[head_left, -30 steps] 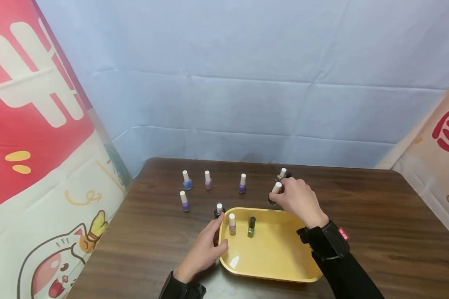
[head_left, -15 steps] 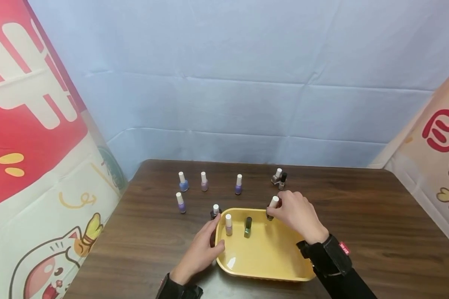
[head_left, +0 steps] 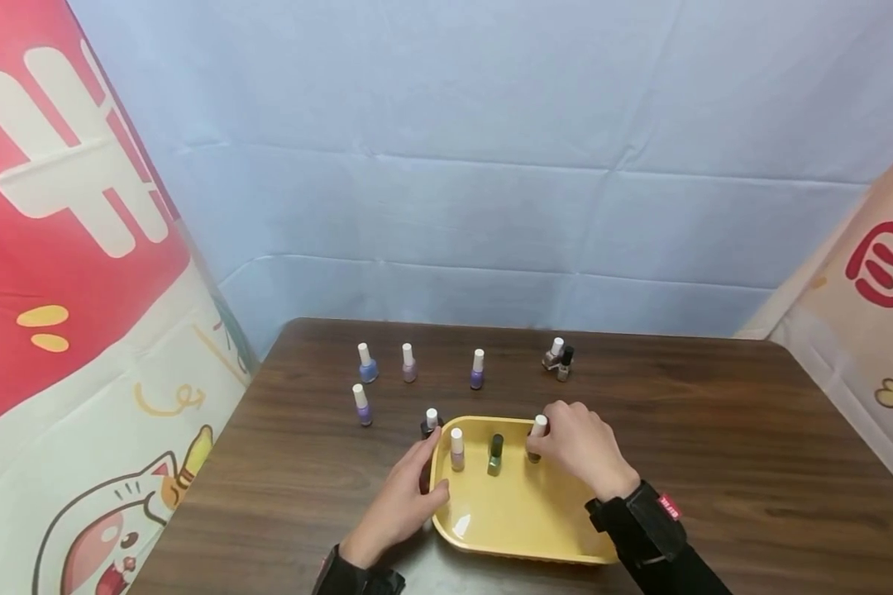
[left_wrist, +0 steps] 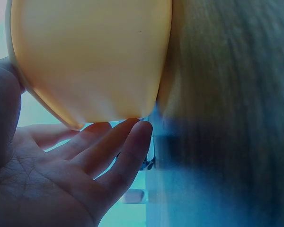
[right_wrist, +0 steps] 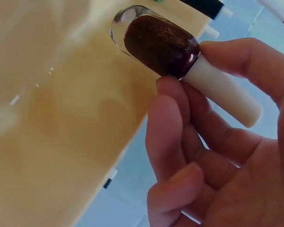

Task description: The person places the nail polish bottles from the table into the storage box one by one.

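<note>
My right hand [head_left: 584, 450] pinches a nail polish bottle [right_wrist: 161, 45] with dark red-brown polish and a white cap. Thumb and fingers meet around its neck, and the bottle hangs tilted over the back right part of the yellow tray [head_left: 536, 529]. My left hand [head_left: 398, 504] holds the tray's left side, thumb over the rim and fingertips against the outer wall [left_wrist: 90, 61]. Inside the tray stand a pale pink bottle [head_left: 457, 450] with a white cap and a green bottle [head_left: 494, 456] with a dark cap.
Behind my left fingers is a dark bottle [head_left: 431, 423], partly hidden. Farther back stand a blue bottle [head_left: 368, 364], a lilac one [head_left: 409, 364] and two purple ones [head_left: 478, 370] [head_left: 363, 406]. Two more bottles [head_left: 565, 364] stand close together at the back right.
My right hand has brought the white-capped bottle from behind the tray, near the back pair, forward and over the tray's back right part. My left hand has stayed on the tray's left side.
</note>
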Demonstrator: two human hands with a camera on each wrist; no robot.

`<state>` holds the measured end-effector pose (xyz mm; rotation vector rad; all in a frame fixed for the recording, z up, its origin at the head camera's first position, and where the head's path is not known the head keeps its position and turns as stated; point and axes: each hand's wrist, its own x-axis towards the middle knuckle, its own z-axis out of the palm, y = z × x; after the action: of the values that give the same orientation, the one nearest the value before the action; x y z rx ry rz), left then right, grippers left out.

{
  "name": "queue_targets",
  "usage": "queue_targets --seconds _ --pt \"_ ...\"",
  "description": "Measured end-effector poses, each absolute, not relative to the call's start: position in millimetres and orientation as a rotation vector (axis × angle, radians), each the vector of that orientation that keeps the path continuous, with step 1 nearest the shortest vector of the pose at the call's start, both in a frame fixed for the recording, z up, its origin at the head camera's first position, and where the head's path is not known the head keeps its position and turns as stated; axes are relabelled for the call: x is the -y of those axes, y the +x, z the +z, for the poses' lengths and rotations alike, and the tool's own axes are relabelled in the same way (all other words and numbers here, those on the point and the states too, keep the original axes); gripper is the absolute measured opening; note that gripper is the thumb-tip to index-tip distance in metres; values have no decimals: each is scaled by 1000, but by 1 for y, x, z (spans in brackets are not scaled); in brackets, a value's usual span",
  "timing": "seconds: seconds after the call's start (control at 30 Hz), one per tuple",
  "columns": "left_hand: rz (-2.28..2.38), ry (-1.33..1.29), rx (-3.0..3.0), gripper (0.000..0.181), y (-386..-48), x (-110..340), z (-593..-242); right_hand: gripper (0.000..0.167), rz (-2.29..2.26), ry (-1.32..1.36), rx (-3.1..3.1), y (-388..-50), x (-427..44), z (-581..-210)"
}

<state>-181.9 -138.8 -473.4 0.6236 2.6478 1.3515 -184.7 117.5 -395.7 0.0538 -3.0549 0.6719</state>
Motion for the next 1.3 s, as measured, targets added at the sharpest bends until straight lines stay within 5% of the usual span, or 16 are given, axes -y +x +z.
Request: queue_targets --seconds 0.6,1.3 --pt "1346 657 -2678 73 -183 140 -477 18 637 49 3087 -189 -109 -407" --pt "1356 627 -2651 73 -183 140 -476 38 656 45 3093 -186 -106 -414"
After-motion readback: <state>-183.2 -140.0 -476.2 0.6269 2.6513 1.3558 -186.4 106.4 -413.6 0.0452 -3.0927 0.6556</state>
